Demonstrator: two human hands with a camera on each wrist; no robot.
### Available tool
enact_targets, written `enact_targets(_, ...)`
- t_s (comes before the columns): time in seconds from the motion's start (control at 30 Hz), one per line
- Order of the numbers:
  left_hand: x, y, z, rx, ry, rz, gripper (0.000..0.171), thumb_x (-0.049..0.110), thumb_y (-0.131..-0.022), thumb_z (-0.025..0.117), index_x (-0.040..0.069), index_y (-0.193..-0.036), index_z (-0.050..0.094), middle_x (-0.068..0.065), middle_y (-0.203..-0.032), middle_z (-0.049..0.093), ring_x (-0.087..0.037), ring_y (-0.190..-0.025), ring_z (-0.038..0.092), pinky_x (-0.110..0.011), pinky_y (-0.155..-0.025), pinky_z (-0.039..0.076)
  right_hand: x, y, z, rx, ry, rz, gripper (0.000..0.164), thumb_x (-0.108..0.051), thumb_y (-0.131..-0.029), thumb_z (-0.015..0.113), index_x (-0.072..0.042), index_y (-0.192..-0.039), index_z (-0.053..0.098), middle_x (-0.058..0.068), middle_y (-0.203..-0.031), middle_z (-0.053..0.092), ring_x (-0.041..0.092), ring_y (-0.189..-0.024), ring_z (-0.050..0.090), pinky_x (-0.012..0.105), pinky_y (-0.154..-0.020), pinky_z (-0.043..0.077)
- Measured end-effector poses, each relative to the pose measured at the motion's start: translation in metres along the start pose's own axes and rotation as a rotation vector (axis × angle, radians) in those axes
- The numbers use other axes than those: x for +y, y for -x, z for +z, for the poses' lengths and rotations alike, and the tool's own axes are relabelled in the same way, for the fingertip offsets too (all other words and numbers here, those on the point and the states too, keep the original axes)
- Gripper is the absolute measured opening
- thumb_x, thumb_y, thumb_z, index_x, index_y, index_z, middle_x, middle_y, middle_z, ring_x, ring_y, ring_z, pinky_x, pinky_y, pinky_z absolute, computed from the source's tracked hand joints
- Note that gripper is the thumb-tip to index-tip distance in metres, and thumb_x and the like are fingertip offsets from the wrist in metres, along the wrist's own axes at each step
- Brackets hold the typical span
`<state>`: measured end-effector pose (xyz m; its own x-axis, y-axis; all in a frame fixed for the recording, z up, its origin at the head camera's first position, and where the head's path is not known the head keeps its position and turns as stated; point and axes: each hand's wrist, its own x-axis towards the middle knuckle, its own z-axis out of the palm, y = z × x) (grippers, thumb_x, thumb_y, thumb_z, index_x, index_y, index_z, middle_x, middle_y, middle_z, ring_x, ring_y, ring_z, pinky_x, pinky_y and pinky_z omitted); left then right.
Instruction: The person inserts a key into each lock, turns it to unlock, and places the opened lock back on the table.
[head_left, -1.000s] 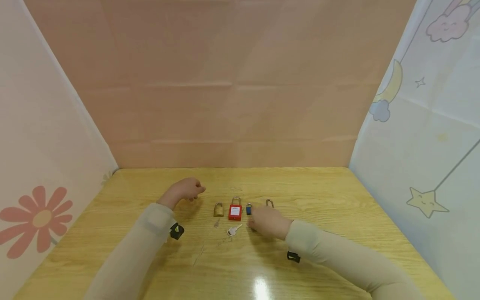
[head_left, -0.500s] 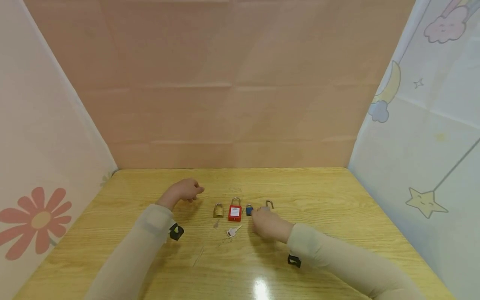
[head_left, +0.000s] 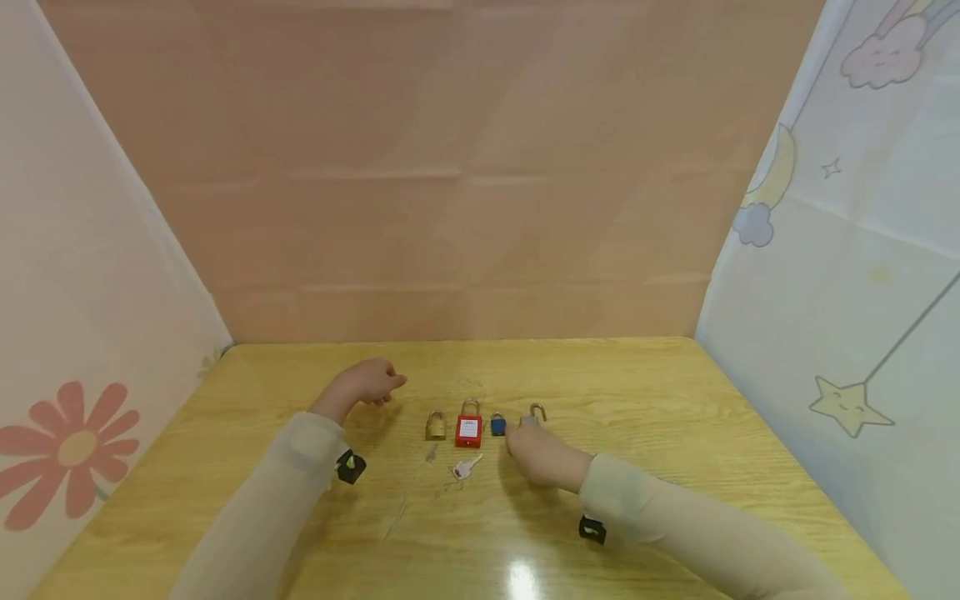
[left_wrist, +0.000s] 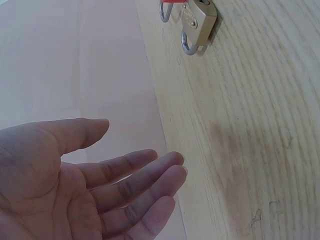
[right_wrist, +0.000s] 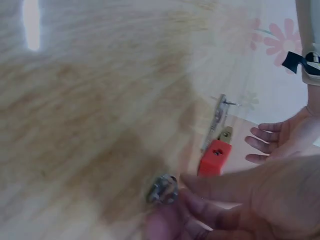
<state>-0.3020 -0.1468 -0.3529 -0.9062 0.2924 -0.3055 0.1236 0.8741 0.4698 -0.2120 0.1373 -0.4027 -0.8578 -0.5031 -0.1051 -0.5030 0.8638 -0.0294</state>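
Note:
My left hand (head_left: pixel 371 381) hovers over the table at the left of the padlocks. In the left wrist view its fingers (left_wrist: pixel 145 187) are loosely bent with nothing between them. A brass padlock (head_left: pixel 436 427), a red padlock (head_left: pixel 468 430) with a white label, and a small blue padlock (head_left: pixel 498 425) lie in a row. Right of these is a grey padlock (head_left: pixel 529 420) with its shackle open, its lower part covered by my right hand (head_left: pixel 546 460). Thumb and fingertips of that hand pinch a small silver metal piece (right_wrist: pixel 164 189), too blurred to identify.
Silver keys (head_left: pixel 465 468) lie before the red padlock, and a small key (head_left: pixel 432 452) before the brass one. The wooden table (head_left: pixel 645 392) meets a pinkish backdrop (head_left: pixel 465 250) behind and printed sheets at both sides.
My right hand has drawn back slightly to the right, uncovering the blue padlock and part of the grey padlock's body. My left hand stays nearly still.

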Motion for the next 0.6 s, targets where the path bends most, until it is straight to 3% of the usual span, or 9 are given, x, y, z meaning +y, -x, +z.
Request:
enact_targets(0.1, 0.0010, 0.0022, -0.0019, -0.002, -0.001, 0.000, 0.049, 0.027, -0.104, 0.044, -0.011, -0.134, 0.046, -0.018, -0.099, 0.067, -0.023, -0.077, 0.061, -0.038, -0.072, 0.050, 0.0009, 0.0041, -0.0042, -0.074, -0.092, 0.068, 0.028, -0.014, -0.091, 0.066, 0.009, -0.106, 0.061, 0.016, -0.092, 0.061, 0.018, -0.075, 0.055, 0.033, -0.066, 0.052)
enact_targets(0.23, 0.0010, 0.0032, -0.0030, -0.001, -0.006, 0.007, 0.046, 0.026, -0.104, 0.044, -0.010, -0.132, 0.049, -0.017, -0.097, 0.067, -0.024, -0.075, 0.061, -0.039, -0.072, 0.050, 0.0002, 0.0088, -0.0074, -0.153, -0.076, 0.088, 0.036, -0.021, -0.090, 0.070, 0.006, -0.109, 0.058, 0.015, -0.088, 0.064, 0.022, -0.076, 0.065, 0.035, -0.068, 0.056)
enact_targets(0.43, 0.0015, 0.0042, -0.0061, -0.004, -0.016, 0.015, 0.044, 0.027, -0.104, 0.044, -0.009, -0.129, 0.052, -0.016, -0.098, 0.067, -0.025, -0.077, 0.063, -0.033, -0.067, 0.047, 0.0020, 0.0082, -0.0086, -0.152, -0.140, 0.070, 0.024, -0.010, -0.090, 0.069, 0.001, -0.106, 0.057, 0.010, -0.083, 0.061, 0.023, -0.080, 0.065, 0.034, -0.069, 0.054)
enact_targets(0.6, 0.0024, 0.0047, -0.0070, -0.008, -0.017, 0.011, 0.045, 0.027, -0.104, 0.044, -0.009, -0.130, 0.052, -0.018, -0.100, 0.067, -0.024, -0.075, 0.062, -0.031, -0.066, 0.046, 0.0039, 0.0057, -0.0071, -0.152, -0.152, 0.075, 0.041, -0.016, -0.089, 0.071, 0.006, -0.119, 0.054, 0.016, -0.101, 0.064, 0.028, -0.095, 0.065, 0.036, -0.080, 0.055)
